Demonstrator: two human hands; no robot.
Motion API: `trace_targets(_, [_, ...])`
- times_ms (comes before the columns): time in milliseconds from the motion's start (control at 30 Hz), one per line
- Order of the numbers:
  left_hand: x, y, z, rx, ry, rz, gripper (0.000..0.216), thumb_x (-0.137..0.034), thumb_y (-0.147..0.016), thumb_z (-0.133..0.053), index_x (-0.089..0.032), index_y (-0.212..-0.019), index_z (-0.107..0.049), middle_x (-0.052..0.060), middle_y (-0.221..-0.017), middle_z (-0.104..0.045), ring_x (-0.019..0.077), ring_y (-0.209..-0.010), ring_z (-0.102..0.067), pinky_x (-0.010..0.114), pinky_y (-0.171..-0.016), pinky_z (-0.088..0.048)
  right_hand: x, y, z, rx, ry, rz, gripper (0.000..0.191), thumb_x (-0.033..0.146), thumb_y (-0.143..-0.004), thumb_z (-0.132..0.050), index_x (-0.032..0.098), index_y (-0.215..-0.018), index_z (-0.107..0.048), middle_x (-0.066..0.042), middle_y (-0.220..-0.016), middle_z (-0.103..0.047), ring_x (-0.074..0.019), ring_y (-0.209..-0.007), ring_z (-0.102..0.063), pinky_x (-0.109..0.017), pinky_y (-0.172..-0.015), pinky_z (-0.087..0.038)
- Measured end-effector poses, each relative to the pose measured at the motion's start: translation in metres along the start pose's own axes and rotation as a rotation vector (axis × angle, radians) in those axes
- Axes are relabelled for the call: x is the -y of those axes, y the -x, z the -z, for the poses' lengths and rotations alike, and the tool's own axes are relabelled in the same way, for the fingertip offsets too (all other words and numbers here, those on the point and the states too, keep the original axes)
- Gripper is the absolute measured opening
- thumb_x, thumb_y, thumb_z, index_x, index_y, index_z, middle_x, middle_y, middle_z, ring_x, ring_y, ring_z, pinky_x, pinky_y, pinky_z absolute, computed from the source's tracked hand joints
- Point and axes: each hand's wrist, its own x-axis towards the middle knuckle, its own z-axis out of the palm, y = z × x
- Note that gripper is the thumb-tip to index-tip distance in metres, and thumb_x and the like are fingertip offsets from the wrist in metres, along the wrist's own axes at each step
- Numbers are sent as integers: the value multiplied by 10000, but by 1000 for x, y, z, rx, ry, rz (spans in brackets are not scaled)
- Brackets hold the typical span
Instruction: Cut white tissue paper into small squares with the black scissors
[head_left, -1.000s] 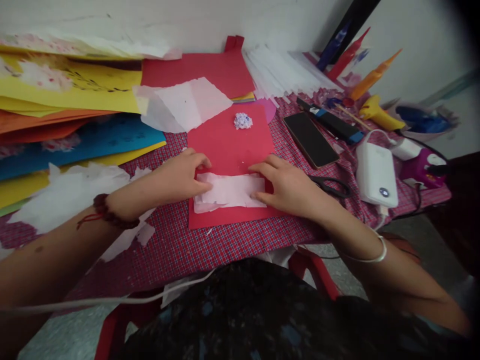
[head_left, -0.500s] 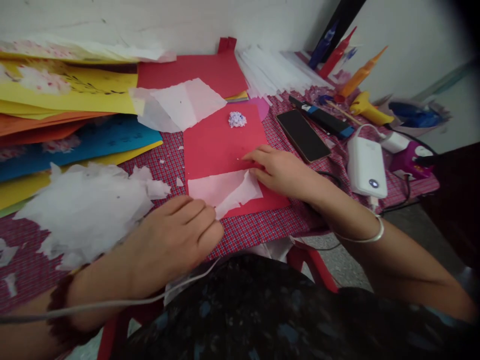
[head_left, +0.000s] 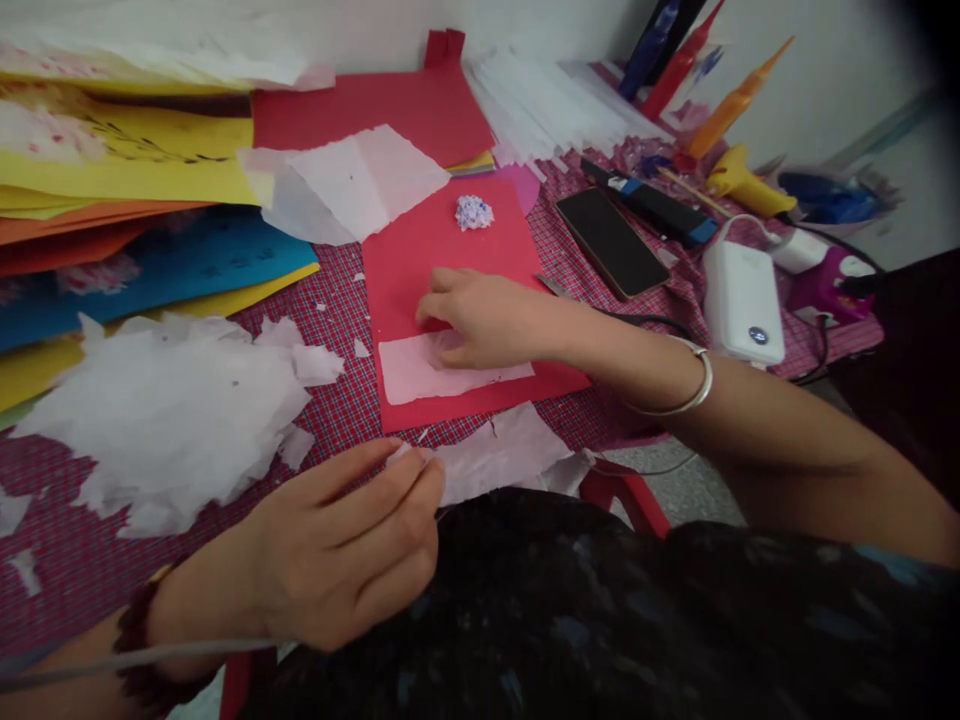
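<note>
My left hand (head_left: 345,550) is closed at the table's front edge. It pinches a torn piece of thin white tissue paper (head_left: 510,455) that spreads out to the right, over the edge. On a red sheet of card (head_left: 412,270) lies a flat strip of tissue paper (head_left: 420,375), pinkish where the red shows through. My right hand (head_left: 487,320) is over this strip, its fingers bent and apart, the thumb resting at the strip's upper side. Near the card's top sits a small crumpled white-and-blue paper ball (head_left: 474,212).
A heap of torn white tissue pieces (head_left: 172,420) lies at the left, before stacked coloured sheets (head_left: 225,250). A larger tissue sheet (head_left: 360,185) overlaps the card. Rightward are a phone (head_left: 611,242), a white power bank (head_left: 742,300), cables and a yellow glue gun (head_left: 750,185).
The tissue on the card has come apart into two. My left hand has drawn one piece down toward me. My right hand has shifted left over the strip that stays on the card.
</note>
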Motion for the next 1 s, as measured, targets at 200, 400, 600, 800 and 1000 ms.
trace_targets(200, [1,8,-9,-1,0,109,182,-58,-941,-519,-182,-968,-649,53,-1023,-771,216,-1027,-695,415,-999,-572,-2,-10,-7,125,-70,46,162,72,-822,-644,219,-755,-648,-36,-827,-716,-218,-782,-651,-336,-702,-443])
trace_targets(400, [3,6,-12,116,17,188,304,-71,-967,-441,-151,-1203,-615,59,-934,-756,201,-889,-680,352,-877,-574,-30,-48,21,-109,108,-166,214,146,-926,-532,106,-1051,-701,-53,-1059,-720,-266,-1094,-694,-376,-909,-496])
trace_targets(600, [1,17,-25,106,49,324,296,-112,-956,-494,-143,-1228,-606,106,-966,-736,252,-866,-661,387,-806,-557,-1,17,42,-257,-40,0,411,386,-1007,-510,121,-1314,-580,-100,-1285,-643,-236,-1154,-630,-371,-1025,-478])
trace_targets(800, [5,-9,-18,156,343,743,226,-144,-907,-515,-194,-1084,-647,41,-918,-747,188,-806,-693,301,-729,-554,73,122,-21,-185,-304,14,794,526,-848,-764,296,-1517,-405,-156,-1538,-498,-395,-1423,-460,-653,-1150,-376])
trace_targets(1000, [36,-43,-5,333,829,1115,276,-302,-815,-565,-204,-1049,-674,-18,-694,-670,143,-555,-603,253,-504,-461,61,115,-53,-403,-258,-130,514,171,-901,-621,231,-1401,-518,-177,-1459,-567,-365,-1362,-519,-624,-1103,-416])
